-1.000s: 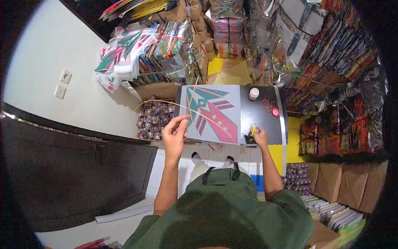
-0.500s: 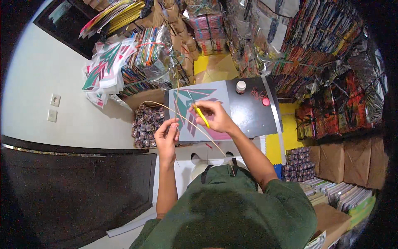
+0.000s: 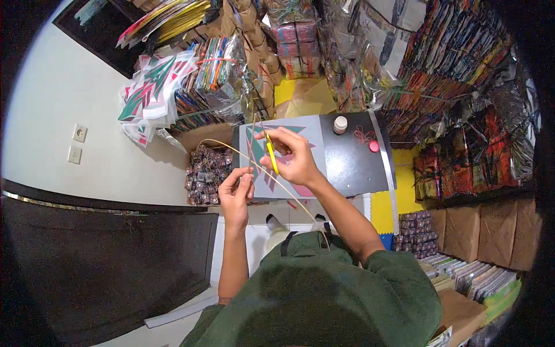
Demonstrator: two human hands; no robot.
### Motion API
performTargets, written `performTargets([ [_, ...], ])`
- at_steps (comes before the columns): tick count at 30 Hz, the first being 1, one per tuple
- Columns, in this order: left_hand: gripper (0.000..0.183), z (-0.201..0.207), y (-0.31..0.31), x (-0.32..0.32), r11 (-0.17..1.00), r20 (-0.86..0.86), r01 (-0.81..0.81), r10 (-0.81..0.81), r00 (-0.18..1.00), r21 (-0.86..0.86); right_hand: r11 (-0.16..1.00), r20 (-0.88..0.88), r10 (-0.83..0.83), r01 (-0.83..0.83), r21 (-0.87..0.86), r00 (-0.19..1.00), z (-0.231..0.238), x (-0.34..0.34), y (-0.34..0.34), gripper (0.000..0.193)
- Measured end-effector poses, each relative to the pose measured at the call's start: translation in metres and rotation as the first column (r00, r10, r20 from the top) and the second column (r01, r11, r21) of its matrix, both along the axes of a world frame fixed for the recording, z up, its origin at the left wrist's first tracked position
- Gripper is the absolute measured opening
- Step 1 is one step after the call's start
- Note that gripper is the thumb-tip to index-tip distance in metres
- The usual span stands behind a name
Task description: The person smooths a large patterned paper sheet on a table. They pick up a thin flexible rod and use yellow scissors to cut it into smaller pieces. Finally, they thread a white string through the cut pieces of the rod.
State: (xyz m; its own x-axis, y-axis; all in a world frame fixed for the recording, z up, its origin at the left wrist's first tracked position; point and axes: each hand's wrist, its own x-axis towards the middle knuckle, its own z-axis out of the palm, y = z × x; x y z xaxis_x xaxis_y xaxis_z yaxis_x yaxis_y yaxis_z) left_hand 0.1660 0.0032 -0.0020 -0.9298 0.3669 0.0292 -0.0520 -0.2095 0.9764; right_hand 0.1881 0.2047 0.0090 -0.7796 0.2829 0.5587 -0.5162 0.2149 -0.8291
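My left hand pinches a thin bamboo stick that points up and away over the table. A second, longer bamboo stick bows across from the left side toward my shirt and crosses by the fingers of my left hand. In my right hand is a pair of yellow-handled scissors, blades pointing away, close to the upright stick. Whether the blades touch it I cannot tell. Beneath both hands lies a pale sheet with a green and maroon pattern, partly covered by my hands.
The dark table holds a white bottle, a tangle of red string and a red cap. A box of small dark packets stands left of it. Bundled stacks crowd the far side and right.
My right hand has moved left and slightly away, bringing the scissors closer to the upright stick. My left hand keeps its pinch with little movement.
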Motion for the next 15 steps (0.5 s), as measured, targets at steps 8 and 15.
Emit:
performTargets([
  [8, 0.017, 0.0049, 0.0028, -0.0001, 1.0, -0.015, 0.027, -0.027, 1.0, -0.011, 1.0, 0.035, -0.013, 0.013, -0.011, 0.999, 0.0063, 0.002, 0.0008, 0.049],
  [15, 0.017, 0.0018, 0.0029, 0.0015, 0.999, -0.018, 0.027, -0.027, 0.999, 0.022, 1.0, -0.027, -0.007, 0.007, 0.005, 1.0, 0.0105, 0.0034, 0.0013, 0.048],
])
